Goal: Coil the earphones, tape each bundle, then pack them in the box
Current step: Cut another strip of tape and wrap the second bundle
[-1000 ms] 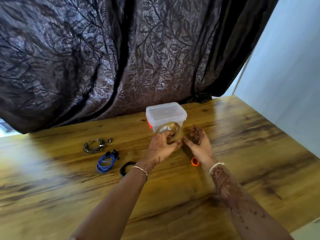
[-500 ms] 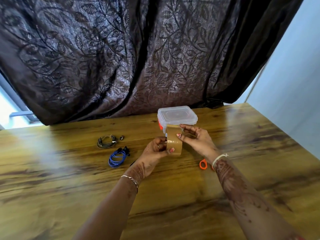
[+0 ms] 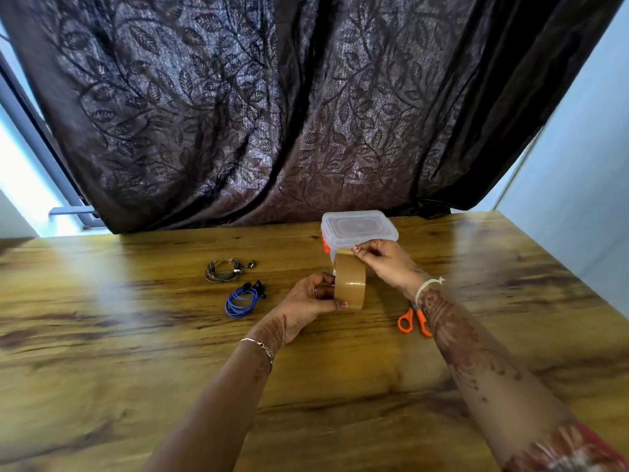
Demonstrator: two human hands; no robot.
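L hand (image 3: 306,306) is gripping the brown tape roll (image 3: 350,284) upright over the table (image 3: 136,369). R hand (image 3: 384,264) is pinching the roll's top edge w/ thumb & fingers. Clear plastic box (image 3: 359,229) is sitting just behind the roll, lid on; contents can't be made out thru the cloudy plastic. Grey earphone coil (image 3: 224,270) & blue earphone coil (image 3: 243,299) are lying outside it, off to the person's left. Orange scissors (image 3: 413,321) are lying by the R wrist.

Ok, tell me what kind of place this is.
Probably a room in a home, not a workshop: a wooden table set against a dark leaf-patterned curtain over a window, with a plain pale wall on the right.
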